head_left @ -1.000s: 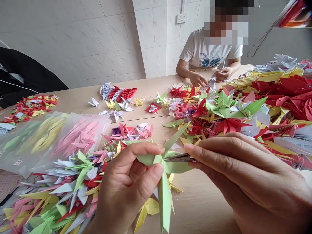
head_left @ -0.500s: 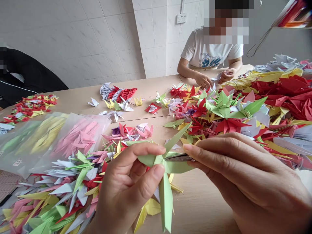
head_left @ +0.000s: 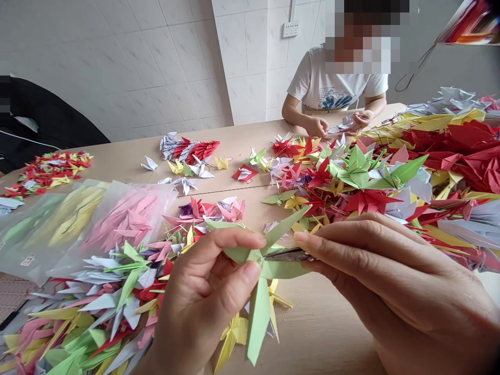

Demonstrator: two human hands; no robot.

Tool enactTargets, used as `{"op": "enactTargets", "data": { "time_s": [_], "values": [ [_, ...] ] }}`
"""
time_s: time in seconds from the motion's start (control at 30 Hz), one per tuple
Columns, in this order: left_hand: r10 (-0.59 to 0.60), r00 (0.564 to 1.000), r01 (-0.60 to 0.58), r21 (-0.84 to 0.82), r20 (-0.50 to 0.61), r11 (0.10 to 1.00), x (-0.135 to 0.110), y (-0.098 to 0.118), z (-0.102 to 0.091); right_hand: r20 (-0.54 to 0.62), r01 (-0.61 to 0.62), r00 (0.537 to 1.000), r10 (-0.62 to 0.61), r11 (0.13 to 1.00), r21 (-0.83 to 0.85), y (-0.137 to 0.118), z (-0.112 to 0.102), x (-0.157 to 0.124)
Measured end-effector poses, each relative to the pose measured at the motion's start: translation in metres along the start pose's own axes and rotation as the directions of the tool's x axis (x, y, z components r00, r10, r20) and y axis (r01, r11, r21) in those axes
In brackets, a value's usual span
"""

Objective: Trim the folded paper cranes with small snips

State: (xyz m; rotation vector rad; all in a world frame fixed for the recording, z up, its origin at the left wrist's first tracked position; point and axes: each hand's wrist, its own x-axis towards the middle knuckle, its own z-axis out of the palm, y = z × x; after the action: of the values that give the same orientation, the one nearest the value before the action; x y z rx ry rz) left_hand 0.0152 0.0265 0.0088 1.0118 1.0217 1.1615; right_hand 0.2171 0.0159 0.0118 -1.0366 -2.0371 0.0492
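Note:
My left hand (head_left: 222,291) pinches the middle of a light green folded paper flower (head_left: 260,312) between thumb and forefinger. Its pointed petals spread out upward, downward and to the right. In my right hand (head_left: 390,276) is a thin, dark, pointed metal tool (head_left: 287,255), held between thumb and fingertips. The tool's tip reaches in behind the petals near the flower's centre; whether it grips the paper there is hidden. Below the flower, yellow folded paper pieces (head_left: 234,333) lie on the table.
A big heap of coloured paper folds (head_left: 359,166) covers the right side. Another pile (head_left: 117,291) lies at the left front, beside plastic bags of folded paper (head_left: 128,219). Across the table (head_left: 324,323) a person (head_left: 336,88) in a white shirt handles pale paper. Dark clothing (head_left: 50,114) shows at far left.
The green flower has turned slightly, its lower petal swinging left and its upper one tipping right. The tool's tip now shows less. The person opposite has shifted their hands.

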Motion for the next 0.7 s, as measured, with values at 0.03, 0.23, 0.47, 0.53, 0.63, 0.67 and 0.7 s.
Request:
{"op": "enactTargets", "data": {
  "time_s": [0.03, 0.23, 0.47, 0.53, 0.63, 0.67, 0.7],
  "values": [
    [0.005, 1.000, -0.005, 0.006, 0.000, 1.000, 0.0001, 0.0003, 0.0002, 0.001, -0.001, 1.000, 0.001, 1.000, 0.003, 0.0005, 0.0001, 0.0002],
    [0.030, 0.999, -0.029, 0.010, -0.028, 1.000, 0.0013, -0.0002, -0.0009, -0.025, 0.019, 0.999, -0.020, 0.999, -0.025, 0.0017, 0.0003, 0.0007],
    [0.082, 0.997, -0.082, 0.012, -0.004, 0.997, 0.0015, -0.0035, -0.0006, -0.024, 0.024, 0.999, -0.025, 0.999, -0.036, 0.0005, -0.0014, -0.0016],
    [0.076, 0.997, -0.076, 0.019, -0.013, 0.997, 0.0009, -0.0029, 0.0001, -0.015, 0.022, 1.000, -0.022, 0.999, -0.039, 0.0009, -0.0019, -0.0019],
    [0.064, 0.998, -0.064, 0.001, 0.014, 0.998, 0.0004, -0.0038, -0.0007, -0.029, 0.045, 0.999, -0.047, 0.998, -0.045, 0.0008, -0.0025, -0.0022],
    [0.066, 0.997, -0.066, -0.005, 0.026, 0.998, 0.0005, -0.0045, -0.0014, -0.032, 0.045, 0.998, -0.047, 0.998, -0.052, 0.0008, -0.0025, -0.0024],
    [0.070, 0.997, -0.070, -0.006, 0.033, 0.998, 0.0006, -0.0053, -0.0022, -0.037, 0.051, 0.998, -0.053, 0.997, -0.056, 0.0008, -0.0023, -0.0026]
  ]
}}
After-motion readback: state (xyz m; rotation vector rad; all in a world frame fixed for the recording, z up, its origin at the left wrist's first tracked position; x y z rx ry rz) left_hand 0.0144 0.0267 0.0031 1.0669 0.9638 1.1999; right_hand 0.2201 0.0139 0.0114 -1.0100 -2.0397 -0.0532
